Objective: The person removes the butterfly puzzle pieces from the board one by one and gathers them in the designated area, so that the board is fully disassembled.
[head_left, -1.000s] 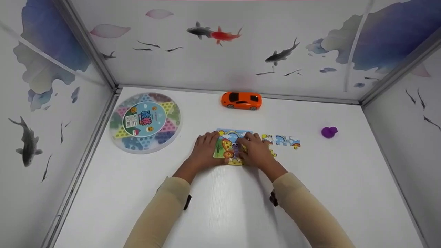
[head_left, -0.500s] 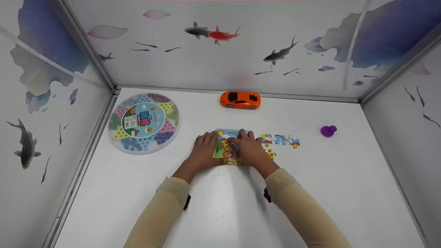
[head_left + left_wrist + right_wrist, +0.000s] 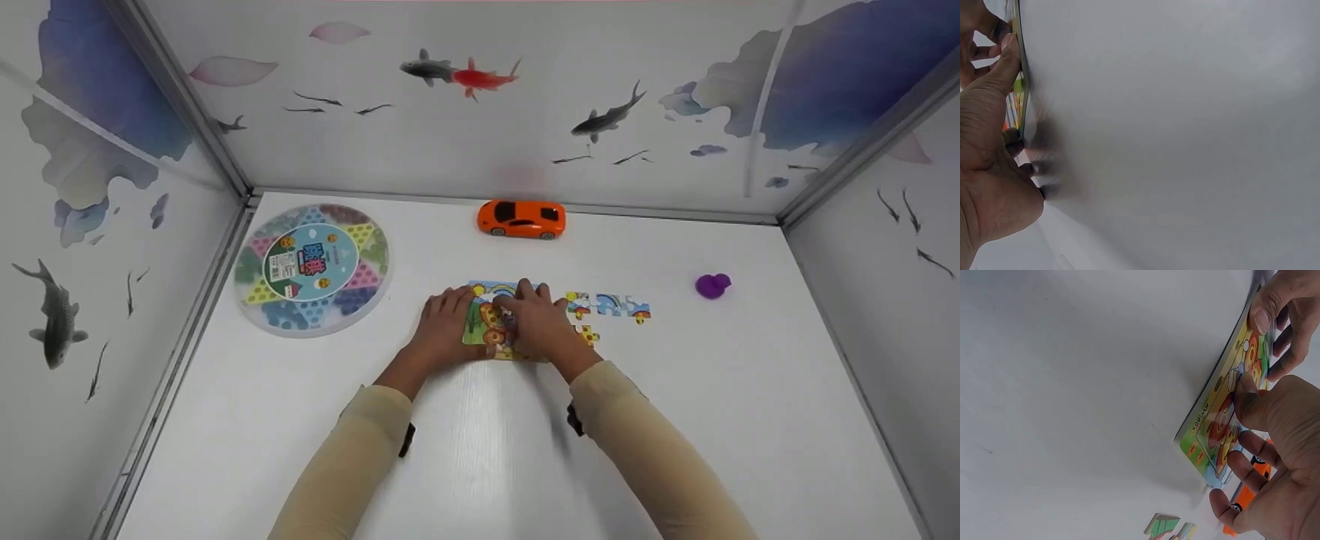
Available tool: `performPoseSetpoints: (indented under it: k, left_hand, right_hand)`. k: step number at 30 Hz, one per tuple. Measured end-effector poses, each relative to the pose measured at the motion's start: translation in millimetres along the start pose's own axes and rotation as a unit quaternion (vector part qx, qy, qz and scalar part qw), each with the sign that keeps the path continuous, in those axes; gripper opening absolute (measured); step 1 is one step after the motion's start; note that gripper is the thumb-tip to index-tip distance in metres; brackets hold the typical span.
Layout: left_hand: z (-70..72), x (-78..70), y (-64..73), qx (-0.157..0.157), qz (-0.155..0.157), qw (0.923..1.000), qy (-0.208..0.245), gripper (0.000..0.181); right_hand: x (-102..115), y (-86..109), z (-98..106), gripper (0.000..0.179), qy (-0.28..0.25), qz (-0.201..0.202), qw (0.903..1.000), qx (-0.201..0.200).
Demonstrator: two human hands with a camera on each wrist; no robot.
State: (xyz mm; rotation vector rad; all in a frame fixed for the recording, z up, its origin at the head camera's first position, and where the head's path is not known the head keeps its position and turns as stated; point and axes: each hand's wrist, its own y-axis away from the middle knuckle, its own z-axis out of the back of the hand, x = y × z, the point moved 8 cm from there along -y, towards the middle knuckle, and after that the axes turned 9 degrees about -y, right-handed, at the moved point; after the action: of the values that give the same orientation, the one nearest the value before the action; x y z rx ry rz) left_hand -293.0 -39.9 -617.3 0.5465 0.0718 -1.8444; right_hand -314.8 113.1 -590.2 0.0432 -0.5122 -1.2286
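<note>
A jigsaw puzzle with a colourful cartoon picture lies flat on the white table. My left hand grips its near left corner, the thumb along the front edge and the fingers at the left side. Over the middle and right of the picture is my right hand. In the right wrist view its thumb presses on the puzzle's surface while the other fingers reach loosely over the far side. The spot beneath the right index fingertip is hidden. Several loose puzzle pieces lie right of the puzzle.
A round Chinese checkers set lies at the back left of the table. An orange toy car stands at the back wall, and a small purple toy sits to the right. Printed walls enclose three sides.
My right hand has shifted slightly left over the puzzle, uncovering more of the loose yellow piece beside it. My left hand has kept its place.
</note>
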Motion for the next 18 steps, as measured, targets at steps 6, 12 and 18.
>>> performPoseSetpoints:
  k: [6, 12, 18]
  left_hand:
    - [0.6, -0.6, 0.6, -0.001, 0.001, 1.0000, 0.002, 0.113]
    - [1.8, -1.2, 1.5, -0.009, 0.001, 0.9999, 0.006, 0.113]
    - [0.7, -0.6, -0.4, -0.010, -0.002, 0.9999, 0.008, 0.113]
  right_hand:
    - [0.7, -2.3, -0.4, 0.068, 0.006, -0.007, 0.9999, 0.009]
    - [2.9, -4.8, -1.3, 0.057, 0.003, 0.002, 1.0000, -0.002]
    - [6.1, -4.9, 0.5, 0.052, 0.001, 0.004, 1.0000, -0.003]
